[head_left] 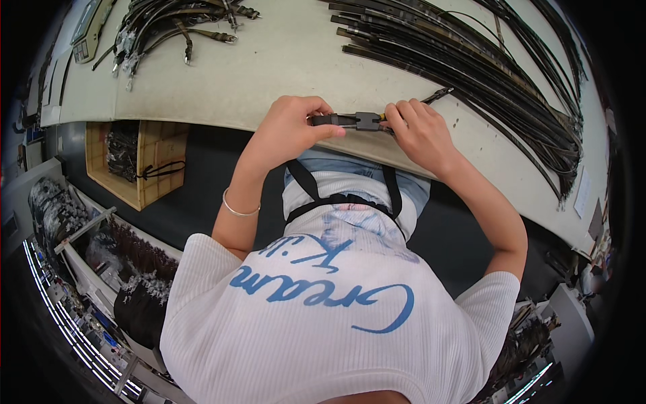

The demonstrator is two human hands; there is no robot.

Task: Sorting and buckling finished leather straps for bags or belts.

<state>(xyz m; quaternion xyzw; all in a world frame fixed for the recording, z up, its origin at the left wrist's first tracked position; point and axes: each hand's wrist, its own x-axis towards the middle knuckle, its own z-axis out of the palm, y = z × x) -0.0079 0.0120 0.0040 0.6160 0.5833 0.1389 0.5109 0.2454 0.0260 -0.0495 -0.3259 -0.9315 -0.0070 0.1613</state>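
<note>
Over the table's near edge, a dark strap [344, 121] with a black plastic buckle [368, 122] is stretched between both hands. My left hand [296, 126] pinches the strap to the left of the buckle, thumb below and fingers above. To the buckle's right, my right hand [418, 132] is closed on the strap, its fingertips curled over it. A strap end with a small metal tip [441, 95] sticks out past the right hand onto the tabletop. The part of the strap under the right fingers is hidden.
Long dark straps [431, 40] lie in a bundle across the right of the pale table [282, 67]. Shorter straps with metal ends [171, 30] are piled at the far left. A wooden crate [161, 165] stands below the table, left of me. Racks of straps [138, 262] are behind on the left.
</note>
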